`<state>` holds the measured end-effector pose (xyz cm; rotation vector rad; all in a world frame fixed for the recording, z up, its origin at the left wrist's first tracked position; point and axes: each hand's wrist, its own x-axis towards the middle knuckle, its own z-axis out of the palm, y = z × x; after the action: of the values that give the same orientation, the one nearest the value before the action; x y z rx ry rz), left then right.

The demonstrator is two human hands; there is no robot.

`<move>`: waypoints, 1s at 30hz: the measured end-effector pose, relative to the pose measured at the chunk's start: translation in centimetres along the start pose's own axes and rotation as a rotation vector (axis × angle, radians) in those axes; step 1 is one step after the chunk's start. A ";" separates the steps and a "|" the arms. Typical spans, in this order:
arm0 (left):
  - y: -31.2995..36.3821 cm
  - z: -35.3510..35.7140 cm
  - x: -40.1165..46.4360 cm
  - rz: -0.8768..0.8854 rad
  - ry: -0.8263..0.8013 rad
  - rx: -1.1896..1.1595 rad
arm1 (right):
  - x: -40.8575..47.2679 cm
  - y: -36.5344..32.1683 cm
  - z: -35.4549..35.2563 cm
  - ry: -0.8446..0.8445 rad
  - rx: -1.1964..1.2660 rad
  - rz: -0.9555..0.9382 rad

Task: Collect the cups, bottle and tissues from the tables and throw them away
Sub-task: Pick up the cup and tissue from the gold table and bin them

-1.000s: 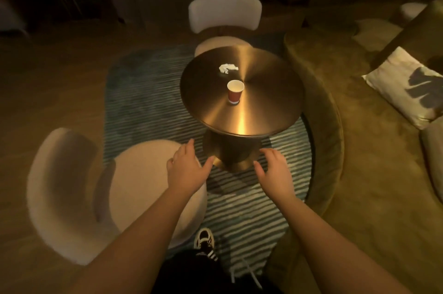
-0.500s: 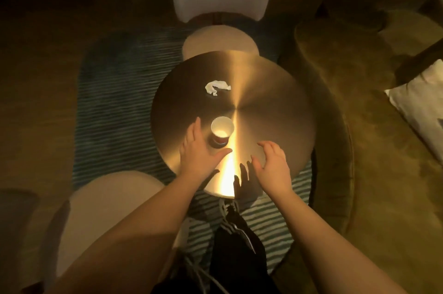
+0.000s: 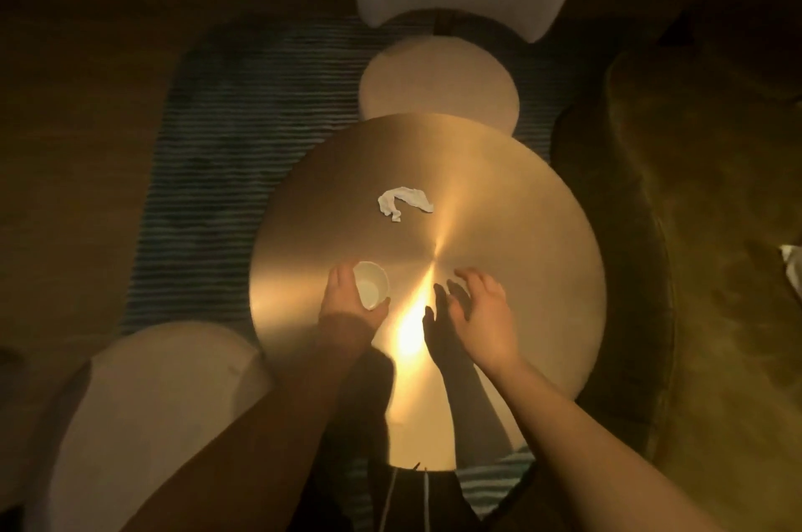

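A round brass table (image 3: 512, 201) fills the middle of the view. My left hand (image 3: 347, 310) is wrapped around a paper cup (image 3: 372, 290), seen from above with its white inside showing. A crumpled white tissue (image 3: 401, 201) lies on the table beyond the cup, apart from both hands. My right hand (image 3: 484, 310) hovers over the table to the right of the cup, fingers spread, holding nothing. No bottle is in view.
A white chair (image 3: 438, 88) stands at the table's far side, another white chair (image 3: 147, 414) at the near left. A curved olive sofa (image 3: 703, 227) runs along the right. A striped blue rug (image 3: 208, 166) lies under the table.
I have come closer and now look straight down on the table. My left hand has closed around the cup. My right hand has moved forward over the tabletop.
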<state>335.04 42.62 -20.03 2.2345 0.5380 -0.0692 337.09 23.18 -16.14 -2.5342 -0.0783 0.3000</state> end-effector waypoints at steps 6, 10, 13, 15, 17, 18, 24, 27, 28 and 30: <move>-0.7 -3.9 4.6 0.005 0.172 0.062 | 10.3 -2.0 2.5 -0.102 -0.062 -0.068; -1.3 -5.4 6.2 -0.007 0.228 0.071 | 17.0 -3.7 5.1 -0.161 -0.118 -0.138; -1.6 -6.4 6.3 -0.026 0.272 0.035 | 19.4 -4.1 6.8 -0.199 -0.248 -0.200; -1.9 -6.9 6.1 -0.056 0.285 0.024 | 19.9 -3.9 7.3 -0.181 -0.325 -0.243; -2.2 -7.2 5.9 -0.066 0.293 0.027 | 20.1 -3.6 7.6 -0.144 -0.336 -0.258; -2.4 -7.3 5.7 -0.071 0.299 0.026 | 20.1 -3.5 7.6 -0.138 -0.319 -0.253; -2.6 -10.1 3.7 -0.107 0.388 0.024 | 18.1 -6.1 6.8 -0.164 -0.012 -0.207; -2.4 -12.8 1.5 -0.144 0.453 0.051 | 15.5 -9.6 6.0 -0.137 0.121 -0.258; -2.5 -13.9 0.5 -0.160 0.484 0.055 | 14.4 -10.9 5.7 -0.143 0.158 -0.277; -3.0 -16.4 -1.8 -0.177 0.542 0.073 | 12.1 -13.7 5.5 -0.187 0.210 -0.313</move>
<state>330.12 55.75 -10.89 2.2658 1.0365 0.4435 347.73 39.04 -15.34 -2.2380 -0.4849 0.3948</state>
